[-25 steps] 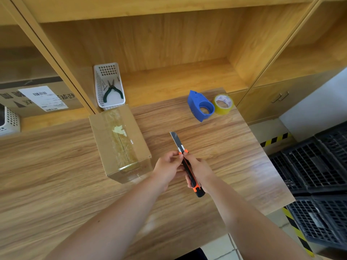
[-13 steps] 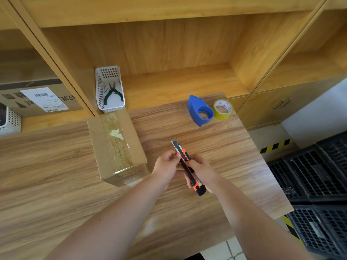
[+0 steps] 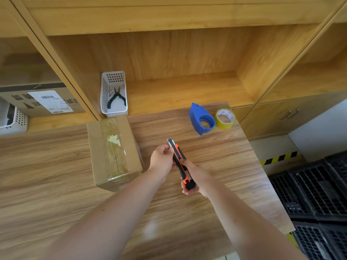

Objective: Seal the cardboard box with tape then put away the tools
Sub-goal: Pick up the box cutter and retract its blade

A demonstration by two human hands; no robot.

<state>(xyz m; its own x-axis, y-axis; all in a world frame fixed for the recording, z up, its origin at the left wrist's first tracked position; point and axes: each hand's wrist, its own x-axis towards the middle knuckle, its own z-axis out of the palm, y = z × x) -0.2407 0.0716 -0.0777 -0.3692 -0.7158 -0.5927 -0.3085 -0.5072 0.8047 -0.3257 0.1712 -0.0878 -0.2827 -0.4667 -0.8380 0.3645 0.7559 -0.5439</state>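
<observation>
A cardboard box [image 3: 114, 151] lies on the wooden table [image 3: 225, 166], with clear tape running along its top seam and over its near end. Just right of it I hold an orange and black utility knife [image 3: 179, 162] in both hands. My right hand [image 3: 193, 177] grips the handle's rear part. My left hand [image 3: 163, 158] pinches the front end, where only a short tip of blade shows. A blue tape dispenser [image 3: 201, 120] and a yellow tape roll [image 3: 225, 119] sit at the table's far right.
A white basket [image 3: 113, 94] with green-handled pliers [image 3: 116, 98] stands on the shelf behind the box. A labelled carton [image 3: 43, 100] and another white basket [image 3: 13, 119] sit in the left compartment. Black crates [image 3: 319, 194] stand on the floor to the right.
The knife's blade has slid back into the handle; a long blade showed a second ago, only the tip now. Both hands stay on the knife.
</observation>
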